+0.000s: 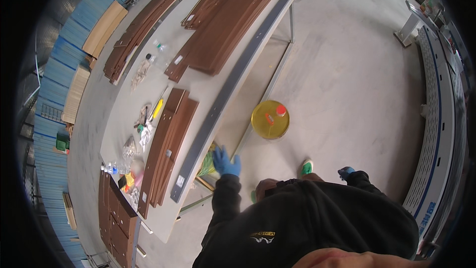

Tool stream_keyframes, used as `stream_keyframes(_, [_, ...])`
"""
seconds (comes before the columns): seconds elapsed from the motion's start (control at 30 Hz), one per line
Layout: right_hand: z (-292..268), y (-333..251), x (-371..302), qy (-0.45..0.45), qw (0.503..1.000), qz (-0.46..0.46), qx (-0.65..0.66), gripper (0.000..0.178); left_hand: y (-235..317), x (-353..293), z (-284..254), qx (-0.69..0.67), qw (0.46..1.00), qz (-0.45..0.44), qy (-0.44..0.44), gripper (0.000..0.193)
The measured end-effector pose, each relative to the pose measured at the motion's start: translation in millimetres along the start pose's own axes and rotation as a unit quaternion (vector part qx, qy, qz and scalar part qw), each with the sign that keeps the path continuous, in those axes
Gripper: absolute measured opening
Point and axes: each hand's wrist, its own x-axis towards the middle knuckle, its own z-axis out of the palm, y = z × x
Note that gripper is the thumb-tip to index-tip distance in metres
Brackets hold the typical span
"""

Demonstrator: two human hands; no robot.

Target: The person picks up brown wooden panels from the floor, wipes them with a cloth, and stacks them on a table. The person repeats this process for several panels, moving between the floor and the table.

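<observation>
My left hand (226, 163), in a blue glove, is beside the near edge of the long table with its fingers spread and nothing in its grasp. Just left of it, a green and yellow bag-like item (207, 164) shows partly below the table edge. My right hand (345, 172), also gloved in blue, hangs at my right side with its fingers curled. Whatever it may hold is too small to make out. A long dark grey bar (233, 88) lies along the table edge nearest my left hand. Stacked brown boards (168, 151) rest farther in on the table.
A round drum (270, 128) with a yellow top and red cap stands on the floor ahead. More brown boards (225, 30) cover the far table (201, 92). Bottles, bags and a yellow-handled tool (158, 108) lie at the left. A long white perforated machine (430, 119) runs along the right.
</observation>
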Motion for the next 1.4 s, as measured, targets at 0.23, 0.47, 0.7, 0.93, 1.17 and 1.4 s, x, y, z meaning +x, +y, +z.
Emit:
stream_keyframes(0.23, [-159.0, -15.2, 68.6, 0.084, 0.993, 0.068, 0.056, 0.032, 123.4, 47.0, 66.1, -0.004, 0.994, -0.043, -0.098, 0.073])
stream_keyframes(0.47, [-217.3, -148.4, 148.1, 0.014, 0.99, -0.023, 0.139, 0.029, 174.3, 173.9, 150.0, -0.05, 0.992, -0.083, -0.076, 0.07])
stream_keyframes(0.7, [-346.3, -266.9, 239.6, 0.068, 0.986, -0.032, 0.148, 0.033, 299.4, 389.8, 230.3, -0.134, 0.99, -0.026, -0.046, 0.066])
stream_keyframes(0.93, [-448.9, -320.2, 344.7, 0.081, 0.971, 0.005, 0.226, 0.033, 453.7, 604.3, 252.0, -0.187, 0.974, 0.123, 0.033, 0.065])
stream_keyframes(1.17, [-573.0, -358.4, 525.3, -0.063, 0.953, -0.055, -0.291, 0.056, 534.6, 722.0, 295.3, -0.151, 0.985, 0.066, 0.046, 0.063])
stream_keyframes(1.4, [-752.7, -575.4, 641.2, 0.04, 0.983, 0.005, -0.18, 0.04, 551.5, 785.7, 315.7, -0.134, 0.987, -0.022, 0.079, 0.063])
